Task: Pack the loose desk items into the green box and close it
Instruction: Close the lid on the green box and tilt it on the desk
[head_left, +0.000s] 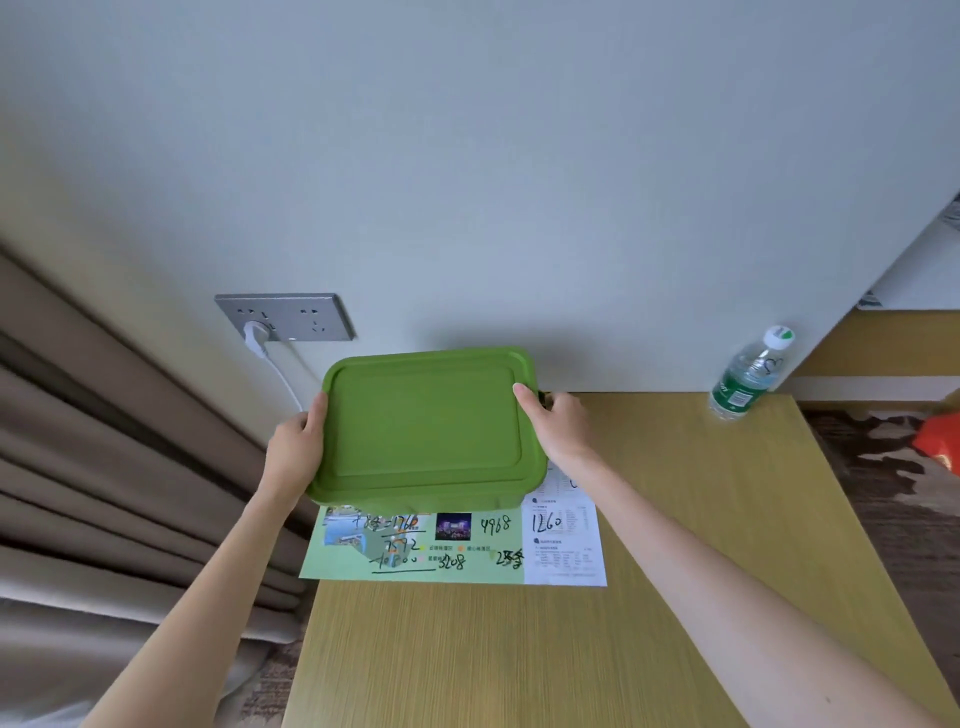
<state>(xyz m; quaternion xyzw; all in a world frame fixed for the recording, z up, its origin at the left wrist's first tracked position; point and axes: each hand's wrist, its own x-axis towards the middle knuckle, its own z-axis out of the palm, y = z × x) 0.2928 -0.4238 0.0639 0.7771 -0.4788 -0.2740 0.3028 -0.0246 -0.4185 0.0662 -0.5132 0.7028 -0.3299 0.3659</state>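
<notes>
The box (415, 501), lid (426, 415) on, sits at the desk's (519, 649) back left on a leaflet (467, 545). The left hand (293, 447) and right hand (558, 426) clamp its ends, thumbs on the lid. Uneven pressing could leave one side unlatched, and the leaflet could let the box skid off the left edge.

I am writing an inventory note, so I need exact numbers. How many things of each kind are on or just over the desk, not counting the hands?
green box, lid on, gripped by the left hand and the right hand: 1
printed paper sheet with handwritten numbers, apparently a single sheet: 1
water bottle: 1
Total: 3
</notes>
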